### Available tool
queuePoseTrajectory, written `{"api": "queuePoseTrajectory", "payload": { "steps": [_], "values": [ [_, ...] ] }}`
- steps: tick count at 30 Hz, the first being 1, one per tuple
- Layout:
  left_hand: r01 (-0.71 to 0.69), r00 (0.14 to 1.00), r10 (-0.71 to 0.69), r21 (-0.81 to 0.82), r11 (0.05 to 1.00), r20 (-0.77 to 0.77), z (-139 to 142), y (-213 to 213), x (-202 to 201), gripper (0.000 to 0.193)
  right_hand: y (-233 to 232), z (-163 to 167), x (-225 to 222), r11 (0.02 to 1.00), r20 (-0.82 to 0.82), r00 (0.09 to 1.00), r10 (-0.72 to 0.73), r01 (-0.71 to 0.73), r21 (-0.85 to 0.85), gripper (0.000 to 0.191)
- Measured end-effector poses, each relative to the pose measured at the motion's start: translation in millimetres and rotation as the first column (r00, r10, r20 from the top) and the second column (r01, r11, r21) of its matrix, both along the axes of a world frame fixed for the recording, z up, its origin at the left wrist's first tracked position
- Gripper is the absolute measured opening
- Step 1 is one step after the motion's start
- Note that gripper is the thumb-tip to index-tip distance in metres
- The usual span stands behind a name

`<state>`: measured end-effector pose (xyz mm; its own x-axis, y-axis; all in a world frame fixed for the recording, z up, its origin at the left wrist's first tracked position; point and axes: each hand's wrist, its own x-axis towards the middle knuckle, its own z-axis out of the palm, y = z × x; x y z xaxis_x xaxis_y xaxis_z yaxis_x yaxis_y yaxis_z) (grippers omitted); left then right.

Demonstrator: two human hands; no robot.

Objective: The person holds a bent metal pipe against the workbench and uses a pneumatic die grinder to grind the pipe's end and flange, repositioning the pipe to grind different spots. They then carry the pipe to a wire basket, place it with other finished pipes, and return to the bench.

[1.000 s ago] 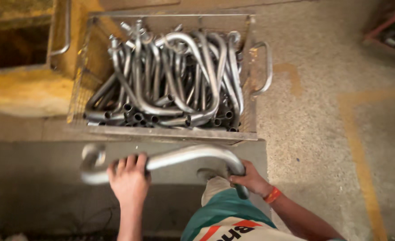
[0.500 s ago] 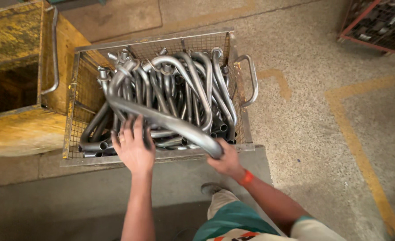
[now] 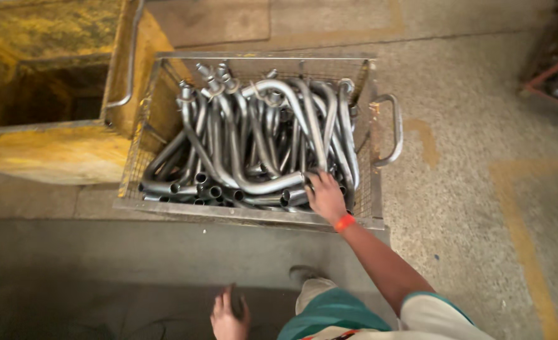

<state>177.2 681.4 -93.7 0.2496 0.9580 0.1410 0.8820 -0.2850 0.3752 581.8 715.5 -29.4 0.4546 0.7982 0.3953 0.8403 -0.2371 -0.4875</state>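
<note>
Concrete floor [image 3: 480, 208]: wire basket [image 3: 380, 126] of bent tubes. Right hand [image 3: 325, 196] grips top tube [image 3: 260, 184]; seat it flat among others. Left hand [image 3: 228, 315] empty, fingers loose.

Bent tubes [image 3: 254, 145] crowd the wire basket [image 3: 247, 214], top open.

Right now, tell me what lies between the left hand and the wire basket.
In the head view, only a bare grey surface lies between the left hand and the wire basket.
</note>
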Motion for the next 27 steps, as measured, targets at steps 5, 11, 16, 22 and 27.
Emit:
{"api": "queuePoseTrajectory", "payload": {
  "steps": [5,11,16,22,27],
  "values": [
    [-0.225,0.957,0.255,-0.201,0.953,0.137,-27,-72,-34,0.057,-21,11,-57,0.978,-0.167,0.964,0.209,-0.203,0.051,0.037],
    [-0.504,0.812,0.549,-0.237,0.83,0.198,40,-122,-27,0.046,5,26,-166,0.76,-0.28,0.716,0.639,-0.644,0.088,0.033],
    [-0.731,0.644,0.749,-0.163,0.663,0.157,101,-184,-75,0.043,-3,23,-273,0.498,-0.345,0.473,0.811,-0.867,-0.017,0.033],
    [-0.954,0.254,0.934,-0.095,0.285,0.253,123,-316,-131,0.041,-64,23,-402,0.152,-0.439,0.176,0.881,-0.984,-0.09,0.037],
    [-0.999,-0.024,0.936,0.013,-0.031,0.352,120,-425,-155,0.04,-154,36,-522,-0.247,-0.439,-0.195,0.877,-0.967,-0.064,0.04]
  ]
}}
